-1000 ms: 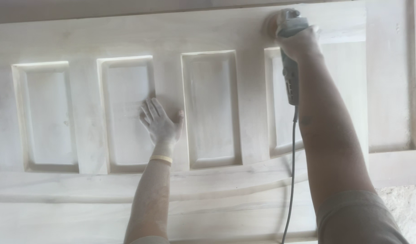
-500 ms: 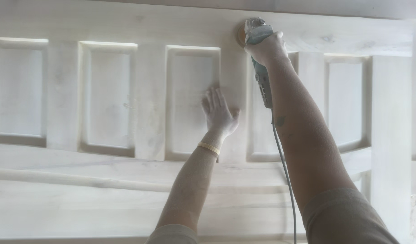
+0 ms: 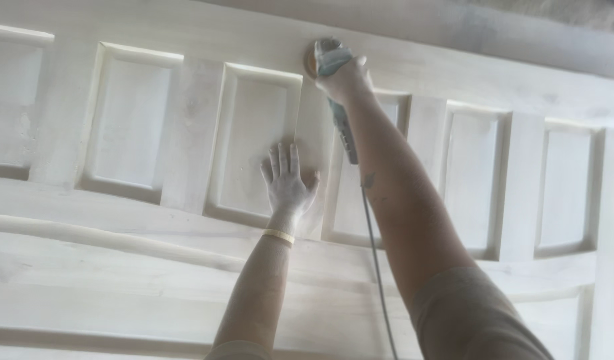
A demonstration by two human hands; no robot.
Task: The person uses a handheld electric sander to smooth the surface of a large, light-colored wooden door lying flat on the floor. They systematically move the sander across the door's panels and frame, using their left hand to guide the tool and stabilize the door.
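A pale unfinished wooden door (image 3: 153, 233) with several recessed rectangular panels fills the view. My right hand (image 3: 343, 79) grips a grey-green corded power sander (image 3: 335, 87) and presses its round head against the door's upper rail, above the stile between two panels. My left hand (image 3: 288, 180), dusted white and wearing a yellow wristband, lies flat with fingers spread on the edge of a recessed panel (image 3: 253, 143), just left of and below the sander. The sander's cable (image 3: 377, 273) hangs down past my right forearm.
More recessed panels (image 3: 477, 177) run to the right and left along the door. A curved moulding (image 3: 120, 243) crosses the door below the panels. A dim strip of wall or floor (image 3: 520, 27) shows past the door's far edge at the top right.
The view has slid and tilted, so the door now runs at a slant. The sander has moved left along the top rail over several panels. My left hand shifted right onto another panel.
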